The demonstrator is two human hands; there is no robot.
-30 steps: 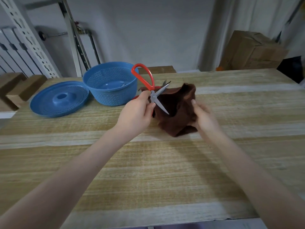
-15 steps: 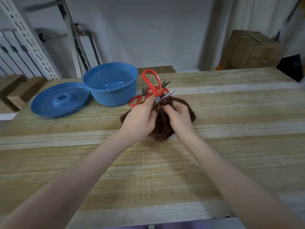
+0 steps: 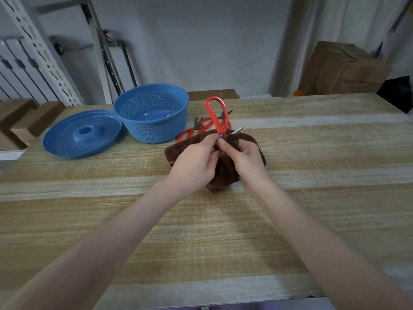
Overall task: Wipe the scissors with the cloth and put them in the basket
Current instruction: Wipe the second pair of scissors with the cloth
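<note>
Your wooden table [image 3: 290, 220] carries everything: the blue basket [image 3: 152, 113] sits at the far left-centre with its blue lid [image 3: 82, 134] lying flat just beside it. The brown cloth [image 3: 223, 171] is bunched under your hands. Your left hand [image 3: 194, 162] grips the red-handled scissors [image 3: 218, 118] near the pivot, handle loop up, while your right hand [image 3: 243, 157] pinches cloth around the blade. More red scissors [image 3: 190, 134] lie behind the cloth, beside the basket.
</note>
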